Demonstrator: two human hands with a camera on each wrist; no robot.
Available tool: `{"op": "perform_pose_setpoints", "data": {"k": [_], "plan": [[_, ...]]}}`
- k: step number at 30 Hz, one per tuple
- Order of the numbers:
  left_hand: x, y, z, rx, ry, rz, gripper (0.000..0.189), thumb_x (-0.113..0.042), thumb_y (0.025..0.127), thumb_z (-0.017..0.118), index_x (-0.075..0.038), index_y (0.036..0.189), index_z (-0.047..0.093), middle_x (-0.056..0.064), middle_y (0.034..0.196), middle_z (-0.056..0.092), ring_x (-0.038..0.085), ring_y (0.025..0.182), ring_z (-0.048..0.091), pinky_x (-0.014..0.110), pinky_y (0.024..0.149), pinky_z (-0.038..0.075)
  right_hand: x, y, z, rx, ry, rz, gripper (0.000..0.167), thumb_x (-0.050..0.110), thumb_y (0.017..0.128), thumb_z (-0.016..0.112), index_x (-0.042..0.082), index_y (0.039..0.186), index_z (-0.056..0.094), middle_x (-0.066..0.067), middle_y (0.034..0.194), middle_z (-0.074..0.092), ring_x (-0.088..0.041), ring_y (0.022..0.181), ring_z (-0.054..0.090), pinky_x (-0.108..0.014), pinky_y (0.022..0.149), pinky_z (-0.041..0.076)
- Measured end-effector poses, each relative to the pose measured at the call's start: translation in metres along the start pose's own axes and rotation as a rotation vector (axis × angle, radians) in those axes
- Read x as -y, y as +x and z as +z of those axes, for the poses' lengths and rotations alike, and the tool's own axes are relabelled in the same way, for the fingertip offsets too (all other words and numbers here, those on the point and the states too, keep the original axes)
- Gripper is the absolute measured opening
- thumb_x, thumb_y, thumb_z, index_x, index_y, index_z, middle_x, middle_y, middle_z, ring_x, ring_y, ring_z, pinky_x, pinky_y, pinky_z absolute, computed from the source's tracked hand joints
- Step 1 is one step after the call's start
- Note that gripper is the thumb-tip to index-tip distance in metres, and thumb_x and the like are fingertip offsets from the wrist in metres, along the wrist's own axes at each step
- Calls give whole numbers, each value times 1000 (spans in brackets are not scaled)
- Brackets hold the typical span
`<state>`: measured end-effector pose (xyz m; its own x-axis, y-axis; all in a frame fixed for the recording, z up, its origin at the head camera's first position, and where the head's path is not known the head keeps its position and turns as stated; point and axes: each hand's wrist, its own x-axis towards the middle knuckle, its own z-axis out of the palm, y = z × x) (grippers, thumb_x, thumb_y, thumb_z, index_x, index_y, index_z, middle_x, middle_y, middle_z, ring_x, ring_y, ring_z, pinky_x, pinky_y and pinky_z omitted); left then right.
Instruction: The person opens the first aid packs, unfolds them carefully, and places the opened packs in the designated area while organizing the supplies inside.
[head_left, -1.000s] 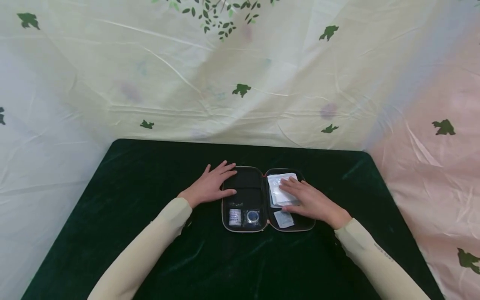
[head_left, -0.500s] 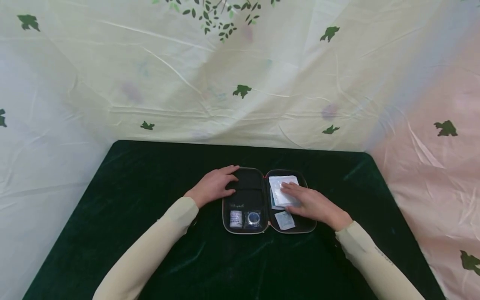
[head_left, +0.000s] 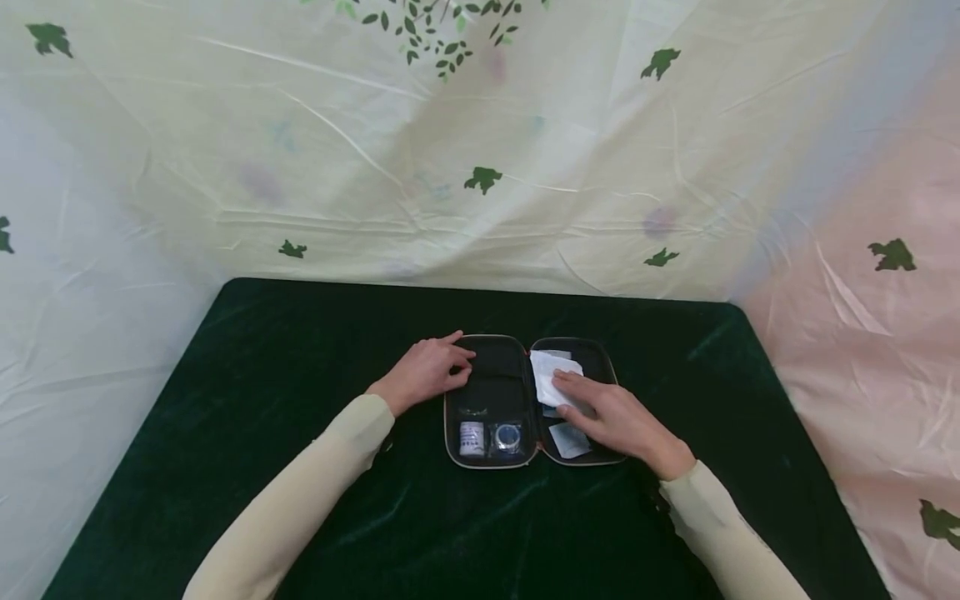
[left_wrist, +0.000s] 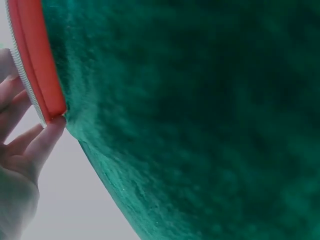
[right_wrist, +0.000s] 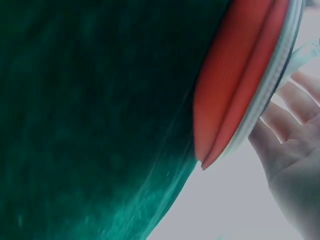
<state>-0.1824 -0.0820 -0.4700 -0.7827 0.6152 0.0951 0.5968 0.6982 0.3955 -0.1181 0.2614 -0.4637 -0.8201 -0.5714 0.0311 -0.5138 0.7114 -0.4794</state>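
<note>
A small zippered case (head_left: 491, 393) lies spread flat in the head view, black inside; both wrist views show its orange-red outside (left_wrist: 42, 65). My left hand (head_left: 423, 372) grips its left rim, with fingertips over the zipper edge. In the right half, my right hand (head_left: 622, 417) holds a white packet (head_left: 546, 377) between thumb and fingers, tilted above other packets (head_left: 551, 412). A smaller pale packet (head_left: 570, 442) lies below it. In the left half sit a white labelled cylinder (head_left: 472, 438) and a clear-wrapped round item (head_left: 507, 437). Fingers partly hide the white packet.
Dark green velvety cloth (head_left: 360, 517) covers the table around the case. Pale fabric walls (head_left: 420, 208) with green leaf shapes enclose its back and sides.
My right hand has moved slightly left, shifting and tilting the white packet so that packets beneath show. My left fingers have drawn together at the case's left rim.
</note>
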Motion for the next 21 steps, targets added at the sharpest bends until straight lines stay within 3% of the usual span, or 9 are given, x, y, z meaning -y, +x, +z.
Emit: {"op": "perform_pose_setpoints", "data": {"k": [6, 13, 18, 21], "plan": [[3, 1, -2, 7, -75, -46, 12, -17, 98, 70, -15, 102, 81, 3, 128, 72, 25, 146, 43, 63, 116, 33, 14, 3, 8, -22, 32, -38, 54, 40, 107, 57, 12, 153, 52, -10, 159, 47, -31, 145, 45, -57, 113, 40], [5, 1, -4, 7, -113, -57, 16, -16, 98, 70, -11, 109, 81, 4, 125, 74, 25, 145, 45, 50, 114, 42, 29, 7, 19, -25, 0, -103, 52, 42, 108, 53, 13, 151, 54, -7, 159, 47, -27, 146, 45, -53, 114, 40], [5, 2, -5, 18, -128, -64, 17, -18, 99, 70, -11, 110, 80, 5, 127, 73, 25, 145, 44, 47, 109, 47, 38, 10, 21, -18, -8, -111, 52, 44, 108, 53, 14, 151, 55, -5, 159, 47, -25, 146, 44, -53, 115, 40], [6, 2, -6, 27, -137, -63, 18, -18, 99, 70, -11, 112, 80, 4, 128, 72, 25, 146, 43, 49, 112, 44, 42, 12, 21, -1, -15, -112, 54, 47, 108, 51, 14, 151, 55, -4, 160, 46, -25, 147, 43, -53, 115, 40]]}}
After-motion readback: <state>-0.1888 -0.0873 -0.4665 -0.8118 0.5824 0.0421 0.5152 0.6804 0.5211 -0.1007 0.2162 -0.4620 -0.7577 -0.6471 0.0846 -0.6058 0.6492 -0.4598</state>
